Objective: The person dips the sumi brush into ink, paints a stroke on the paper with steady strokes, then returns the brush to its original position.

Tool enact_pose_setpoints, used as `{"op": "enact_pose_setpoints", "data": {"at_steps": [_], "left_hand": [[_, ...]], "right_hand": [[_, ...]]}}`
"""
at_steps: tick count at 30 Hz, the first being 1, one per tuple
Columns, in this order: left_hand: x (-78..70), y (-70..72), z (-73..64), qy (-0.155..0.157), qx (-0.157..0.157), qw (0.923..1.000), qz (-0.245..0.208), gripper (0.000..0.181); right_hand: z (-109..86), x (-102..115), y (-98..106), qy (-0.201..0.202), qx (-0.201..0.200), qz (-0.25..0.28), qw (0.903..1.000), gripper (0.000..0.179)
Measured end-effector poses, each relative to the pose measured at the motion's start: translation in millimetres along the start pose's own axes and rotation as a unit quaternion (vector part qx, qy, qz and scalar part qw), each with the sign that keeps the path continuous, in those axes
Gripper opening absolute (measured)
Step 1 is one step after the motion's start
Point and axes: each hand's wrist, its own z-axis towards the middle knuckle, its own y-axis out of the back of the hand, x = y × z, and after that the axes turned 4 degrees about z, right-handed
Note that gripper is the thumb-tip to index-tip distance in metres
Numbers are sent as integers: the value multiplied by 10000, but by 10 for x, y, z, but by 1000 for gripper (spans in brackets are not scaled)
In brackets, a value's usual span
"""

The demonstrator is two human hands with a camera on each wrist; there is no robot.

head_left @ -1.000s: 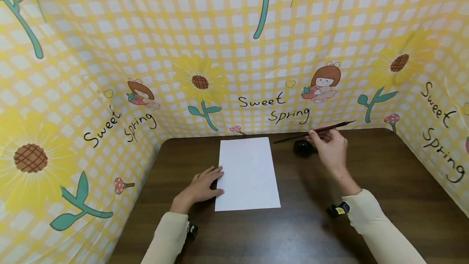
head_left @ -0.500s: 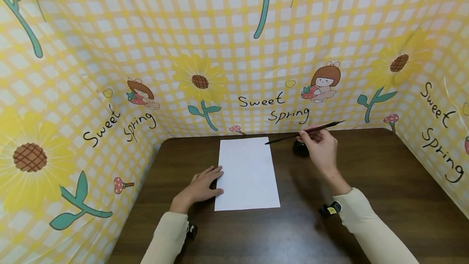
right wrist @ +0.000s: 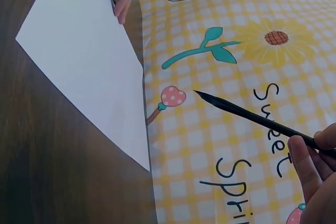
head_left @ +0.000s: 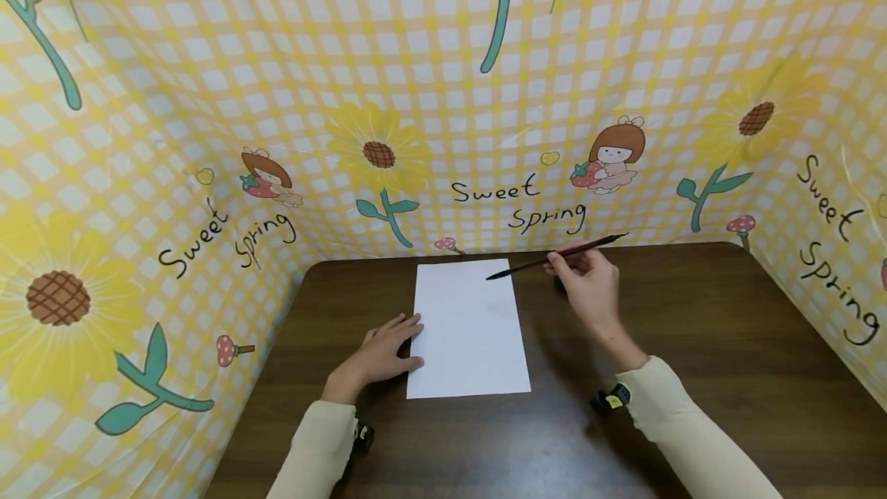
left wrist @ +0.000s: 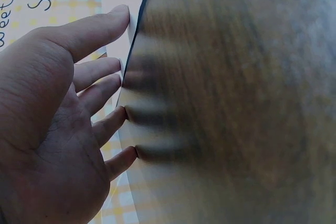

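A blank white sheet of paper (head_left: 467, 345) lies on the dark wooden table. My left hand (head_left: 381, 353) rests at its left edge, fingers spread, with fingertips and thumb on the paper; the left wrist view shows this hand (left wrist: 63, 108) from the palm side. My right hand (head_left: 594, 287) pinches a dark calligraphy brush (head_left: 521, 267) between thumb and fingers. Its pointed black bristles, clear in the right wrist view on the brush (right wrist: 210, 99), point left over the sheet's upper right part. Behind the right hand, a small round black object (head_left: 559, 284) is mostly hidden.
The brown tabletop (head_left: 554, 445) ends against a yellow-and-white checked cloth (head_left: 471, 122) printed with flowers and lettering. This cloth rises at the back and on both sides. Each wrist carries a small black device, such as the right camera (head_left: 610, 399).
My right hand has moved left with the brush, whose tip has passed from beside the sheet to over it. The round black object has become mostly covered. My left hand stays put.
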Motion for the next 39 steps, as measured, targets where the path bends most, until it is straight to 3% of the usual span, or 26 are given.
{"op": "enact_pose_setpoints", "data": {"at_steps": [17, 27, 39], "left_hand": [[100, -67, 24, -21, -83, 10000, 2, 72], [51, -51, 23, -141, -154, 9998, 71, 71], [25, -37, 33, 63, -67, 9999, 90, 70]], "right_hand": [[-102, -48, -215, -167, 357, -47, 9992, 12], [-164, -83, -355, -96, 520, -263, 9983, 12], [-257, -108, -482, -262, 670, -492, 9962, 11]]}}
